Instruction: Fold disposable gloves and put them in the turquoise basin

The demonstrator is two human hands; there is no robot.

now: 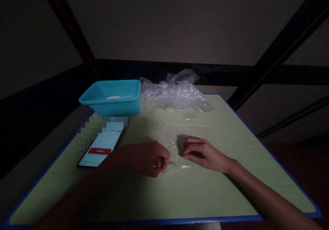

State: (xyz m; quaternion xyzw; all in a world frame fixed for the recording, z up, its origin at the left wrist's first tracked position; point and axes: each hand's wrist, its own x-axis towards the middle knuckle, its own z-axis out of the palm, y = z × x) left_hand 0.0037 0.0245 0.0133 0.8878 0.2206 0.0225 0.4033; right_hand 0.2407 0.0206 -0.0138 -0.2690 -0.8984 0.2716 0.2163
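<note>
A flat, clear plastic bag (172, 137) lies on the table between my two hands. My left hand (149, 158) is curled at the bag's left side, thumb and fingers closed into a ring. Whether its fingertips grip the bag's edge is hidden. Over the bag's right part, my right hand (200, 151) has its fingers bent, thumb and fingertips drawn close together in a pinch. Anything between those fingertips is too small to make out.
A pile of crumpled clear plastic bags (177, 94) sits at the table's far edge. Left of it stands a turquoise plastic basin (115, 108) with a small white item inside. A phone (102, 148) showing a timer lies near my left forearm. The table (231, 192) has a blue rim.
</note>
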